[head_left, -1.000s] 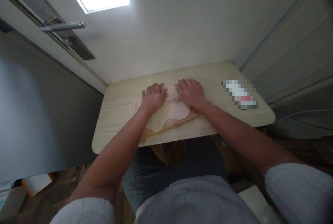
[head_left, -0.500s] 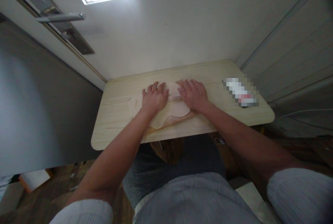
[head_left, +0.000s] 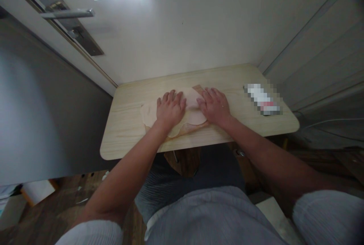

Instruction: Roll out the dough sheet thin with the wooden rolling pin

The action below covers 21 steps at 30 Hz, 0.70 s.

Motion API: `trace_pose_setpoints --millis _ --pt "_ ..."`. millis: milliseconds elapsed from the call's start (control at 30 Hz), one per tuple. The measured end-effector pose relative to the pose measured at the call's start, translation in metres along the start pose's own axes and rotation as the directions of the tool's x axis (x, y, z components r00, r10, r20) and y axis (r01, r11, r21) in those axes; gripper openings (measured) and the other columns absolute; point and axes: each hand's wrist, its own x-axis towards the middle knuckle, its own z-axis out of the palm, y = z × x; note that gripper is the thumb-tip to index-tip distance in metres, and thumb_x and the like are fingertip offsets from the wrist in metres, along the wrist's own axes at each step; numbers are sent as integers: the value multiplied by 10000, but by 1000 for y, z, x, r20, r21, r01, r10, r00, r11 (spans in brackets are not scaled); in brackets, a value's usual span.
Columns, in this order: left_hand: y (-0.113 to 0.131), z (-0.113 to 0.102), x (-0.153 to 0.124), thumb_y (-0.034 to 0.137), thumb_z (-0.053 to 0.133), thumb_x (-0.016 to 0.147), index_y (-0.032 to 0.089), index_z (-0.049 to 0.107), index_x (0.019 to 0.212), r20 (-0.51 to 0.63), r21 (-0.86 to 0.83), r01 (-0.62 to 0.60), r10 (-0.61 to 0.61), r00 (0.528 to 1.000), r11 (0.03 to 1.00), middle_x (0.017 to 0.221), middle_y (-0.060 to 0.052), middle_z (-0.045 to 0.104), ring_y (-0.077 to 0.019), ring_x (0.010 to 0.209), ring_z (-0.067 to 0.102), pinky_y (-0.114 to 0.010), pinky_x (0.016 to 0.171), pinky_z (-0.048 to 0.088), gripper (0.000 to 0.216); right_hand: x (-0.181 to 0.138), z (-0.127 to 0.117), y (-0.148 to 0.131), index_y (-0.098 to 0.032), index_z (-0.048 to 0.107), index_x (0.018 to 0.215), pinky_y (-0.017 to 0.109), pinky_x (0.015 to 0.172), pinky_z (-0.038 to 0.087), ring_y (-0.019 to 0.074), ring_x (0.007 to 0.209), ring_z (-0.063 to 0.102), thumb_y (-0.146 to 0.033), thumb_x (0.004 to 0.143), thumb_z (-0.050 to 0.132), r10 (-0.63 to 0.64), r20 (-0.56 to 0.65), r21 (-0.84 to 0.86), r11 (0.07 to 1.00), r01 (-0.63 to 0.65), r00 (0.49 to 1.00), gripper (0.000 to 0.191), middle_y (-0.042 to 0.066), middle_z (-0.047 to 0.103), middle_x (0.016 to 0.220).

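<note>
A thin, pale cream sheet [head_left: 149, 113] with a wavy outline lies on the wooden tabletop [head_left: 119, 138]. Its right part [head_left: 193, 116] looks pinker, and I cannot tell whether that is a separate piece. Beneath it, an orange-tan layer [head_left: 186, 132] shows along the near edge and at the far right corner. My left hand [head_left: 170, 109] rests palm down on the middle of the sheet, fingers spread. On the right edge lies my right hand [head_left: 215, 104], fingers apart and thumb toward the left hand. A small raised fold shows in the sheet near that thumb.
A blurred-out flat object [head_left: 262, 99], perhaps a phone, lies on the table's right side. Behind the table stands a pale door with a metal handle [head_left: 68, 13]. A grey panel [head_left: 42, 116] rises at the left, and cables [head_left: 330, 123] hang at the right.
My right hand has moved slightly to the right, and more of the sheet shows between the hands. The ridge between them looks shorter. The whole view has shifted a little.
</note>
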Motion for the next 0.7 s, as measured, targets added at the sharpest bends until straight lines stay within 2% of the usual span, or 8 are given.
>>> trace_pose_setpoints --millis 333,700 --pt "5 -2 -17 524 191 1057 303 427 1530 -13 -2 -21 21 1000 1000 1620 -67 408 -312 1470 351 -559 1179 280 572 -25 7 1 -101 487 1479 534 1150 284 349 1447 354 -476 1048 316 20 -90 28 999 -17 996 596 187 443 1570" --pt "12 -6 -49 493 242 1064 307 418 1542 -26 -35 -83 82 996 996 1616 -13 433 -276 1512 312 -536 1207 242 541 -72 2 -9 -115 344 1575 597 1186 242 357 1506 274 -514 1040 356 30 -126 62 998 -22 992 667 182 362 1622"
